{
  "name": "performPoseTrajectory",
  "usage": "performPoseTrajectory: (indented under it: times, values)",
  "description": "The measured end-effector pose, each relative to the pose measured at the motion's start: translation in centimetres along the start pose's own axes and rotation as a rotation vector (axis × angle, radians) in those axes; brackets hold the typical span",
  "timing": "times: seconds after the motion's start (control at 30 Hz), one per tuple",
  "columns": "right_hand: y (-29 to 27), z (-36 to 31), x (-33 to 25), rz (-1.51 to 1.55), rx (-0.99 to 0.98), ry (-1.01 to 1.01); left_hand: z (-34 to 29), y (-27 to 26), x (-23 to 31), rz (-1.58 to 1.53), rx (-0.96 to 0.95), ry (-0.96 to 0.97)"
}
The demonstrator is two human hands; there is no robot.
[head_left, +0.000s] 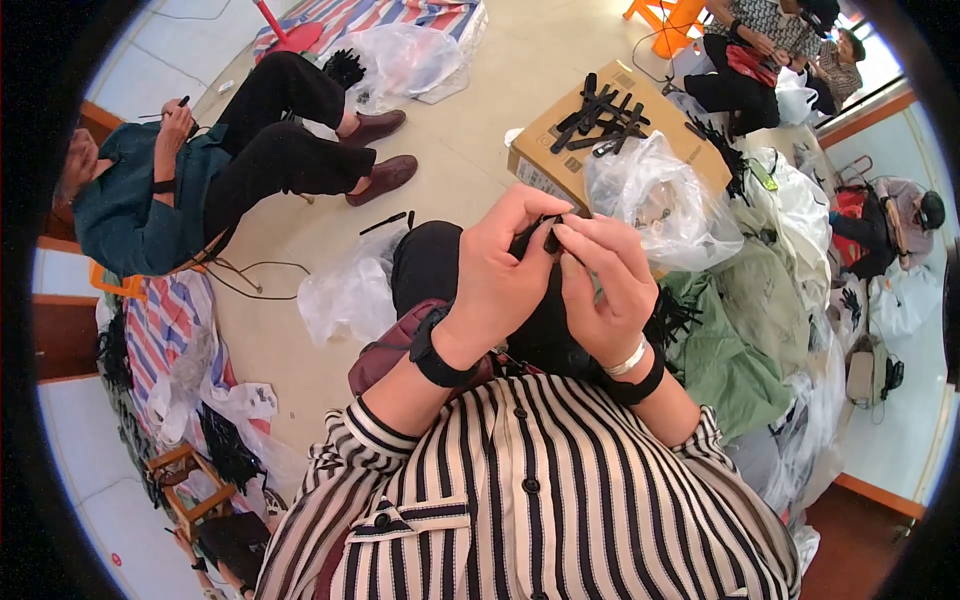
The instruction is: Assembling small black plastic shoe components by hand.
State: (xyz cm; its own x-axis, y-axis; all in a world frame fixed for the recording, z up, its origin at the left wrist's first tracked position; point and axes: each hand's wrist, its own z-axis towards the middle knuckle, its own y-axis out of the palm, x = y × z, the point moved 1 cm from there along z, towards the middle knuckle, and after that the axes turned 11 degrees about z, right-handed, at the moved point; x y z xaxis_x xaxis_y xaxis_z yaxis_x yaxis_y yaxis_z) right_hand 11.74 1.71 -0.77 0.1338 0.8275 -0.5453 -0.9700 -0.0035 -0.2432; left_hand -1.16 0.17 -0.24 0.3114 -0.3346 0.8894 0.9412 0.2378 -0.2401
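Observation:
In front of my chest, my left hand (497,278) and my right hand (612,285) meet fingertip to fingertip. Both pinch a small black piece (553,238), mostly covered by the fingers; its exact kind is too small to make out. Just beyond them stands a cardboard box (690,110) with a loose pile of black straps (600,112) on top. A clear plastic bag (655,185) lies open at the box's near edge, with small ring-like bits inside.
Green sacking (735,355) and bunched black straps (678,318) lie at my right. A seated person (150,215) works at the left, others sit at the far right. Plastic bags (345,300), striped sheeting (165,325) and a wooden stool (190,485) are on the left.

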Motion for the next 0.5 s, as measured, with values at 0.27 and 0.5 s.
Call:
performPoseTrajectory:
  times: [0.27,0.5]
  values:
    - [-0.4,-0.1,0.4,0.627,0.110,0.638,0.6,-0.5,0.3,-0.261,-0.110,-0.429]
    - [-0.8,0.7,0.9,0.454,0.075,0.743,0.3,-0.2,0.4,-0.185,-0.180,-0.397]
